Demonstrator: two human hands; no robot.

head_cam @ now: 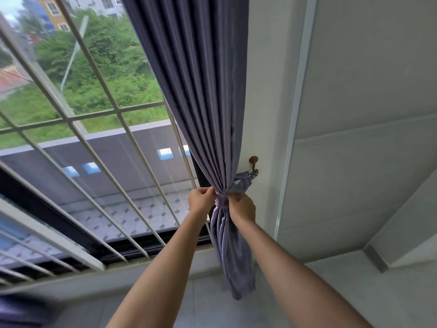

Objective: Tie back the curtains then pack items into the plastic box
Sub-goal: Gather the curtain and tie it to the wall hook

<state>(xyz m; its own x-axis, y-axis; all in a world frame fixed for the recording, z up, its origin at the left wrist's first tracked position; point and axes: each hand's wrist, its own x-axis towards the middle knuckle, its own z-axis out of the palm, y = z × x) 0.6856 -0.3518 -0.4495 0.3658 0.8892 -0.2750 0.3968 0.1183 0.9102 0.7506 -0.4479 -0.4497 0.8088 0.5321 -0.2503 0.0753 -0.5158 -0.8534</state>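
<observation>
A grey-purple curtain (201,95) hangs at the right side of the window, gathered into a tight bunch at waist height. A matching fabric tie-back band (221,201) wraps around the bunch, and its far end (244,182) runs up to a brown wall hook (253,165). My left hand (201,200) pinches the band on its left side. My right hand (243,208) grips the band on its right side, just below the hook. The curtain's loose tail (236,261) hangs down between my forearms. No plastic box is in view.
A window with white metal bars (94,129) fills the left half, with trees and a rooftop outside. A white wall (354,114) and a corner trim strip (295,114) stand to the right. A dark blurred object (21,311) sits at the bottom left.
</observation>
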